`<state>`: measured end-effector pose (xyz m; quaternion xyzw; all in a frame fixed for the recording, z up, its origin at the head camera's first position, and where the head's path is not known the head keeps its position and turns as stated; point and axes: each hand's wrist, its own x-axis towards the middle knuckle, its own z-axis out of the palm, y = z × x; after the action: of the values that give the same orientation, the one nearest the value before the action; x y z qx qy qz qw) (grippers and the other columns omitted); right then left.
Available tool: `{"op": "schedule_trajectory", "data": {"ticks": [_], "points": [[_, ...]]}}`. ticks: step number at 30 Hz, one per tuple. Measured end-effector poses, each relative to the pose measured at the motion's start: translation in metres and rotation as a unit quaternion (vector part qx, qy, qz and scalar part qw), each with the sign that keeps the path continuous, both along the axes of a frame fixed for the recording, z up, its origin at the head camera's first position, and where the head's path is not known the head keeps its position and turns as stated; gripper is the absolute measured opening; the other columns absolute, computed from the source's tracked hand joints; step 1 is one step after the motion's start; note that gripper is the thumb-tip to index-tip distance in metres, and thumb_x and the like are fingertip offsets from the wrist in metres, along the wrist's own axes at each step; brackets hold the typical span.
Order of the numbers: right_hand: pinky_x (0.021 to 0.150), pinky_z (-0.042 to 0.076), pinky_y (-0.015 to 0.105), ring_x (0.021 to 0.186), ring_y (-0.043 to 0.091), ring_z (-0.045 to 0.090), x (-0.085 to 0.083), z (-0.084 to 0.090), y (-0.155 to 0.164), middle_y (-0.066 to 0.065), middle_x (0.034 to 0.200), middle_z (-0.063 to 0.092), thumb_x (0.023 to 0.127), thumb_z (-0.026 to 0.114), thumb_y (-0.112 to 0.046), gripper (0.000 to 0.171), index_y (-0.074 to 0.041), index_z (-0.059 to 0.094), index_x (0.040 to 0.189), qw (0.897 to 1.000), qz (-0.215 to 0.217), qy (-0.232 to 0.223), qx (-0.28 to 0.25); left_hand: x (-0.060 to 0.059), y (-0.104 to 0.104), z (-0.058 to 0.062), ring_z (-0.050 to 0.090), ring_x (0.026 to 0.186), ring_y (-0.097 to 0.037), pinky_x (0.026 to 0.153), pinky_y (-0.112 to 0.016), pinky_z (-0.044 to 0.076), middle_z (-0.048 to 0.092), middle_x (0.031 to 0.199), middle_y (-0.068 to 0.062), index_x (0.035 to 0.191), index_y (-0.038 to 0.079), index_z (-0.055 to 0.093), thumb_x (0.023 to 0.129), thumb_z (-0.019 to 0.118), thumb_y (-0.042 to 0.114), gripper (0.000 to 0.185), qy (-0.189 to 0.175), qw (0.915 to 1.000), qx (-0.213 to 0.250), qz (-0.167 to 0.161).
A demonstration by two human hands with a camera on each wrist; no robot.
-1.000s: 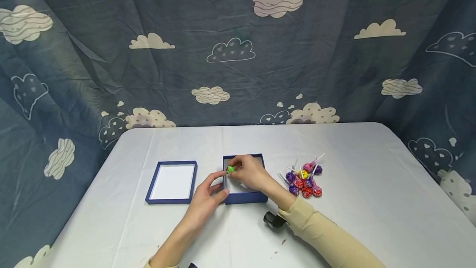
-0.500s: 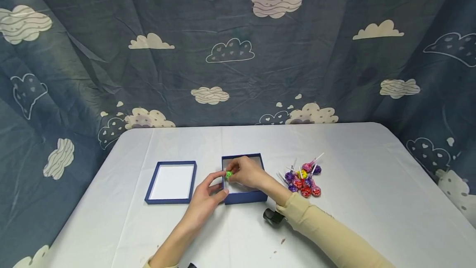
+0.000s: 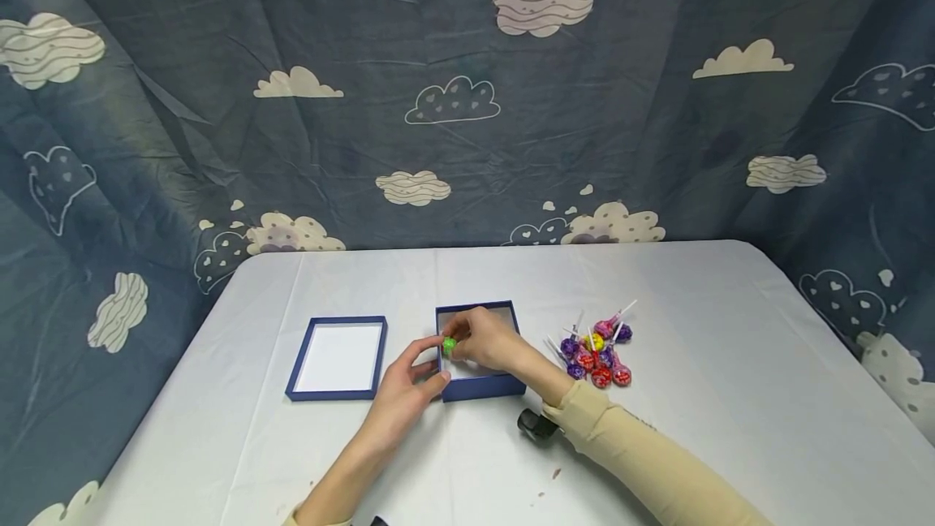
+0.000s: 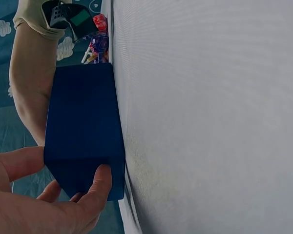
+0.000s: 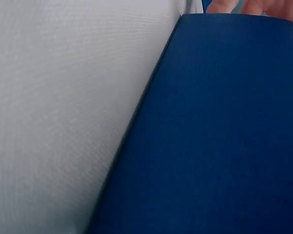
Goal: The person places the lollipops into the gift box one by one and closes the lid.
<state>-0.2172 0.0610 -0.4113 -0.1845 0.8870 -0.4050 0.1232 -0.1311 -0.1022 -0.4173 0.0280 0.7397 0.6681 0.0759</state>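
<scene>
**Holding a green lollipop at the box's left wall**

Pinching a small green-wrapped lollipop [image 3: 449, 343] in my right hand [image 3: 488, 341], fingers curled round it, I have it at the left wall of the open dark blue cardboard box [image 3: 482, 386], right at the rim. Whether it touches the wall I cannot tell from the head view.

My left hand [image 3: 405, 384] grips the near-left corner of that box: thumb on the front face, fingers curled against the left side. The left wrist view confirms it, thumb and fingers [image 4: 100, 185] pressed to the box's dark blue wall [image 4: 83, 126]. The right wrist view shows little beyond blue box wall [image 5: 215, 126] and white cloth.

The box sits mid-table on the white tablecloth [image 3: 730, 364]. Its matching dark blue lid with white inside [image 3: 339, 357] lies face-up to the left, near but apart from the box.

To the right of the box, a heap of wrapped lollipops with white sticks [image 3: 597, 351]: purple, red, pink, one yellow. Heap and box do not touch.

Behind the table hangs a dark blue curtain printed with clouds [image 3: 467, 96].
</scene>
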Motion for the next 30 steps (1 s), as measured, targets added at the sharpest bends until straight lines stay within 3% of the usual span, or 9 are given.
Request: {"op": "schedule_trajectory", "data": {"ticks": [13, 20, 30], "points": [[0.076, 0.051, 0.032, 0.086, 0.014, 0.063, 0.010, 0.020, 0.010, 0.006, 0.104, 0.070, 0.082, 0.075, -0.005, 0.028, -0.005, 0.071, 0.110, 0.999, 0.004, 0.038, -0.015, 0.000, 0.001, 0.001, 0.048, 0.128, -0.037, 0.092, -0.043, 0.050, 0.040, 0.149, -0.017, 0.140, 0.009, 0.051, 0.090, 0.065, 0.007, 0.052, 0.005, 1.0000, 0.001, 0.003], [0.074, 0.053, 0.031, 0.088, 0.015, 0.064, 0.018, 0.027, 0.021, 0.008, 0.106, 0.069, 0.086, 0.070, -0.004, 0.025, -0.005, 0.071, 0.110, 0.996, 0.012, 0.064, -0.060, -0.001, 0.001, 0.001, 0.049, 0.127, -0.037, 0.093, -0.045, 0.049, 0.043, 0.147, -0.017, 0.139, 0.008, 0.052, 0.090, 0.064, 0.005, 0.050, 0.012, 0.9999, -0.009, 0.006], [0.081, 0.054, 0.030, 0.091, 0.011, 0.063, 0.043, 0.041, 0.040, -0.002, 0.108, 0.067, 0.090, 0.069, -0.006, 0.023, -0.014, 0.070, 0.111, 0.990, 0.021, 0.113, -0.082, -0.001, 0.001, -0.001, 0.048, 0.127, -0.037, 0.094, -0.045, 0.049, 0.041, 0.147, -0.017, 0.140, 0.008, 0.051, 0.091, 0.064, 0.005, 0.051, 0.009, 0.9999, -0.007, 0.001]]}}
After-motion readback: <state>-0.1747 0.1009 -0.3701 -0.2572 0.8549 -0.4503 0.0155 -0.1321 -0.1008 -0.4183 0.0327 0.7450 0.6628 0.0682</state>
